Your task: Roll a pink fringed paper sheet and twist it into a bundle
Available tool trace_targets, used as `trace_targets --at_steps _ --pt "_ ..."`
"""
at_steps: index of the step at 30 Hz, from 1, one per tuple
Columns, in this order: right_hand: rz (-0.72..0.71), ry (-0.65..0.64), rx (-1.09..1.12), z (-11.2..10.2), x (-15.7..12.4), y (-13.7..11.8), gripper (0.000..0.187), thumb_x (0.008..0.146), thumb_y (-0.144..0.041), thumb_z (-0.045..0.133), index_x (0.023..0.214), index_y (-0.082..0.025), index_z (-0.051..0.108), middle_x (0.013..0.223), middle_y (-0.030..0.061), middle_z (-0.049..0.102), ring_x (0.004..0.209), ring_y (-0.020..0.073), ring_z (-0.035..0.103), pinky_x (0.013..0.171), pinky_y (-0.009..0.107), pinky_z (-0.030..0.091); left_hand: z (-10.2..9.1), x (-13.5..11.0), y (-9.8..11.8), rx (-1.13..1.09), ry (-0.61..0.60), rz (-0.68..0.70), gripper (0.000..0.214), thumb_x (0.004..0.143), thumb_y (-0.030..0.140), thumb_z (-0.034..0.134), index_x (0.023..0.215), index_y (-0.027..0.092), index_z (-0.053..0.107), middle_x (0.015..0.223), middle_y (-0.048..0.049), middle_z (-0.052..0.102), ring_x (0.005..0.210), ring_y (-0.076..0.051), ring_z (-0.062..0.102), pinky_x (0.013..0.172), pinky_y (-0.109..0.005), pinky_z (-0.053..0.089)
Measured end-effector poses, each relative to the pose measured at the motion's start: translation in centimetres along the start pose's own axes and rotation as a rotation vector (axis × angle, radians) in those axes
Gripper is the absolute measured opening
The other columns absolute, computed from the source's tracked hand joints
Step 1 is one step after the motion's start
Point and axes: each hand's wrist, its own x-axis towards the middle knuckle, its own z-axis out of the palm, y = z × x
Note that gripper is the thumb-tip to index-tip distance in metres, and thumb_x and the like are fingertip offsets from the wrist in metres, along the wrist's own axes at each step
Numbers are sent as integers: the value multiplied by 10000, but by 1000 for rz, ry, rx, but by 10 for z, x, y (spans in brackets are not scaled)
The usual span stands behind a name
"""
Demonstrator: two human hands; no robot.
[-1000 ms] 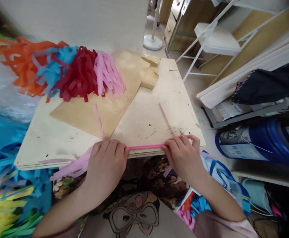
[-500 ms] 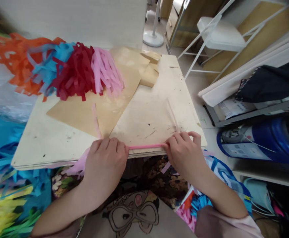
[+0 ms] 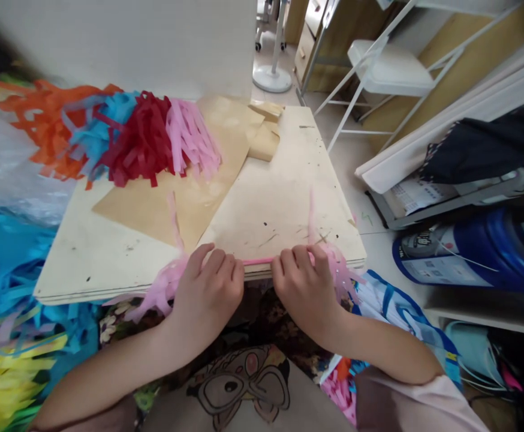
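Note:
A pink tissue paper tassel [image 3: 258, 261] is stretched along the near edge of the board, its middle rolled into a thin cord. My left hand [image 3: 210, 294] is closed on the cord's left part, and my right hand [image 3: 307, 294] is closed on its right part. Only a short length of cord shows between the knuckles. Loose pink fringe [image 3: 165, 287] spills out past the left hand, and more fringe [image 3: 337, 270] spreads beyond the right. Fingertips and thumbs are mostly hidden. Beneath lies the cream board [image 3: 289, 180], marked with dark scuffs.
Brown paper [image 3: 149, 207] covers part of the board, with finished-looking tassels in orange [image 3: 55, 120], blue, dark red [image 3: 140, 144] and pink [image 3: 192, 138] across it. Blue and yellow fringes [image 3: 14, 372] lie at left. A blue bucket [image 3: 482, 252] and white folding chair [image 3: 392, 69] stand at right.
My right hand has moved left, closer to my left hand, so less cord shows between them. More pink fringe now shows beyond the right hand. The view has shifted slightly.

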Motion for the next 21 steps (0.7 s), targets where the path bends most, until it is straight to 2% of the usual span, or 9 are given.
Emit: trace_targets --at_steps 3,6,8,10,13,16,18,21 --pt "35 -18 -49 2 -10 -14 230 713 -65 343 744 -89 571 682 92 561 669 196 455 714 345 258 5 -16 15 13 6 -79 266 746 33 334 796 112 583 675 -39 594 707 -155 531 838 -385 325" --pt "101 -46 -89 2 -14 -27 289 726 -74 326 881 -9 560 797 172 573 733 224 470 716 360 263 11 -33 30 -104 -42 -236 367 772 35 262 1077 77 462 977 -122 569 939 -199 498 885 -455 285" --pt "150 -65 -81 2 -14 -35 335 745 -91 322 1017 -25 507 822 182 574 746 232 479 709 373 260 16 -41 38 -187 -56 -299 424 778 55 251 1185 110 355 1094 -129 512 1028 -203 455 900 -458 289" --pt "168 -85 -46 2 -13 -43 406 764 -107 325 1163 -107 399 864 175 575 760 237 486 704 390 253 19 -45 41 -229 -56 -316 469 777 73 263 1239 151 276 1134 -114 491 1066 -199 432 920 -451 286" --pt "182 -102 3 5 -13 -51 474 778 -109 327 1242 -197 288 915 177 562 777 242 486 689 406 246 20 -44 42 -187 -26 -300 473 771 62 263 1242 107 264 1110 -144 511 1052 -203 450 945 -458 243" --pt "202 -77 -8 10 -14 -53 497 778 -107 331 1258 -211 256 942 185 549 772 236 483 671 395 248 19 -41 42 -15 71 -239 384 767 52 291 1134 62 407 1033 -164 561 983 -192 505 980 -441 147" --pt "194 -53 -36 13 -16 -48 490 779 -130 344 1256 -205 265 934 174 554 756 224 480 669 383 253 20 -41 43 62 121 -208 314 759 52 326 1031 65 483 1014 -168 572 966 -181 518 993 -403 103" --pt "167 -22 -41 16 -18 -37 423 784 -175 364 1207 -181 364 921 147 559 750 210 465 688 368 255 22 -40 43 90 155 -182 253 751 45 344 934 68 517 993 -179 580 959 -176 523 990 -358 103"
